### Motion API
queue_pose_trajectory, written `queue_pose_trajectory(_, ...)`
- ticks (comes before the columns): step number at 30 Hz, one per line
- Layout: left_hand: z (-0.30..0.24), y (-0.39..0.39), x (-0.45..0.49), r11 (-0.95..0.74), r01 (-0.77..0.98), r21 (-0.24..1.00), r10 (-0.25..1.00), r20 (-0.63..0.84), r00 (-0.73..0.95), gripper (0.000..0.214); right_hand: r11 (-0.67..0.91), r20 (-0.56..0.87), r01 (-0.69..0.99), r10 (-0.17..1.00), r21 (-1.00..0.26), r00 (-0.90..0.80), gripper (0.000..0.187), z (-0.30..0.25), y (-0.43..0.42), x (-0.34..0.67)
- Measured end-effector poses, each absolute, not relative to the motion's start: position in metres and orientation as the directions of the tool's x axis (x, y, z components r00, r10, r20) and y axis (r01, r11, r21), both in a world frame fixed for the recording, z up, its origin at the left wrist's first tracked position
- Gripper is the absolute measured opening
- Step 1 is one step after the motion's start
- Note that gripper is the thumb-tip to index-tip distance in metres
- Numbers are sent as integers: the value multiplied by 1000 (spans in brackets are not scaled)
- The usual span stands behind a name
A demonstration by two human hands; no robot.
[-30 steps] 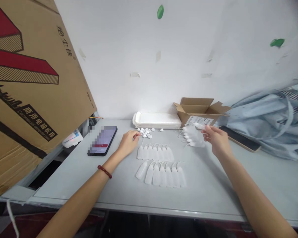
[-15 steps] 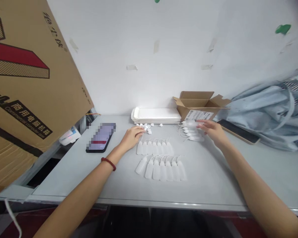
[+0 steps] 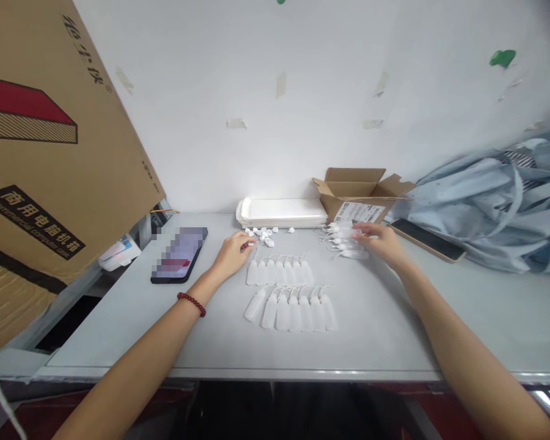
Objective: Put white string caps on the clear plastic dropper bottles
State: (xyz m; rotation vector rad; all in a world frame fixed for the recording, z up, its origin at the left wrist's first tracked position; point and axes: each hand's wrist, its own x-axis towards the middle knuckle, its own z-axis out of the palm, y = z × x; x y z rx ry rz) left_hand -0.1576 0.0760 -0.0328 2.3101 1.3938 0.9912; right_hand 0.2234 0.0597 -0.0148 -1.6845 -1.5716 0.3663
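My left hand (image 3: 233, 254) is closed in a pinch beside a cluster of small white caps (image 3: 268, 242), with what looks like one white cap between its fingertips. Over on the right, my right hand (image 3: 381, 242) grips the end of the topmost small plastic squeeze bottle (image 3: 344, 233) in a stack lying on its side. These bottles are translucent, with thin white strap-like pieces at their necks. Similar bottles lie in two rows on the table: a back row (image 3: 279, 273) and a front row (image 3: 294, 313), necks pointing away from me.
Behind the caps lies a stack of white flat packs (image 3: 282, 211). An open cardboard box (image 3: 357, 198) stands beside it. One phone (image 3: 181, 253) lies at left, another (image 3: 428, 240) at right near light-blue fabric (image 3: 476, 208). A large carton (image 3: 68, 183) leans on the left.
My left fingers have drawn slightly back from the cap cluster, pinched together. My right hand has closed on the top bottle of the stack. The whole view has shifted a little.
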Motion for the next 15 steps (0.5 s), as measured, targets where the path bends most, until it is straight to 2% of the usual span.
queue_pose_trajectory(10,-28,69,-159,-479,752,453,869,363,336,25,-17,320,810,914,-586,250,31,-12,61,225)
queue_pose_trajectory(15,-26,66,-161,-456,776,436,879,359,315,23,17,486,871,835,-492,258,24,-6,52,213)
